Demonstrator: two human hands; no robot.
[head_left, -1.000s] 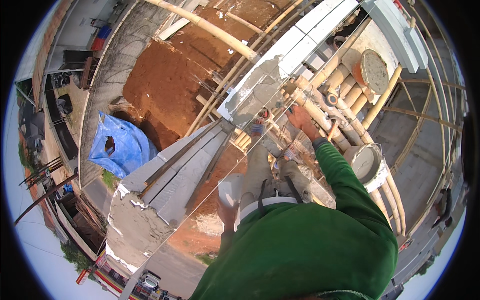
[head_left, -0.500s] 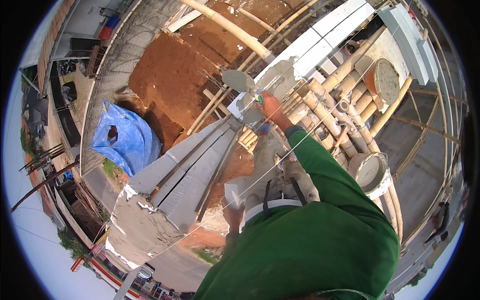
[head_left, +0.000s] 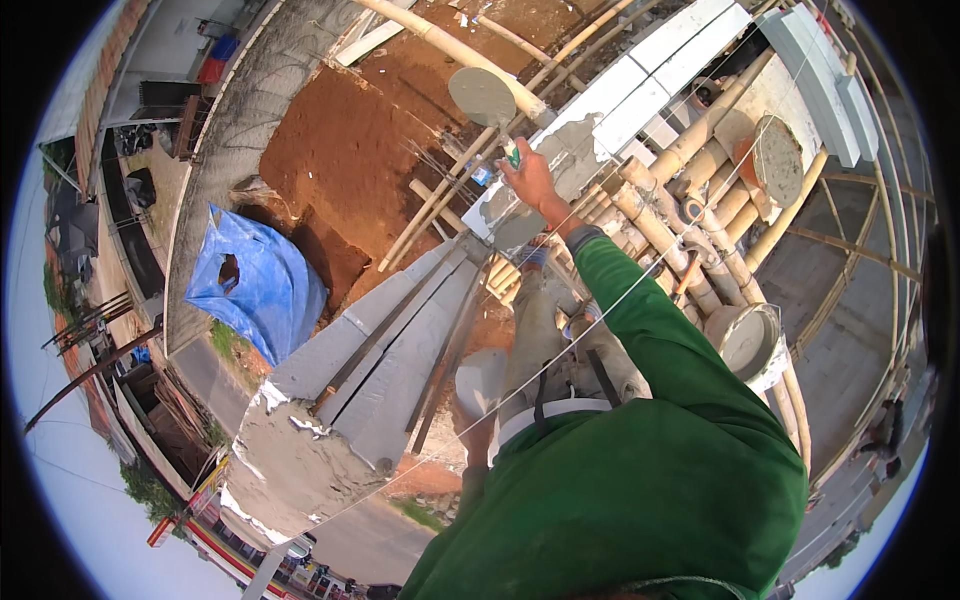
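Note:
My right hand [head_left: 530,183] is closed round the green handle of a trowel. Its round, mortar-coated blade [head_left: 482,97] is raised past the edge of the white block wall [head_left: 660,75]. Beside that hand, wet grey mortar [head_left: 568,155] is spread over the wall top. Low by my left side, my left hand [head_left: 479,438] is partly hidden by my body and sleeve. It grips a pale flat plate with a rounded edge [head_left: 482,380]; the plate's exact kind is unclear.
Bamboo poles [head_left: 660,225] form a scaffold under and right of me. A mortar bucket [head_left: 750,340] and a tilted orange-brown container of mortar [head_left: 775,160] stand there. A string line [head_left: 630,290] crosses the work. Left are grey wall beams [head_left: 400,340] and a blue tarp [head_left: 255,285].
My right hand has lifted the trowel from the mortared wall top, and its blade has swung up and away. The plate in my left hand has shifted slightly and turned.

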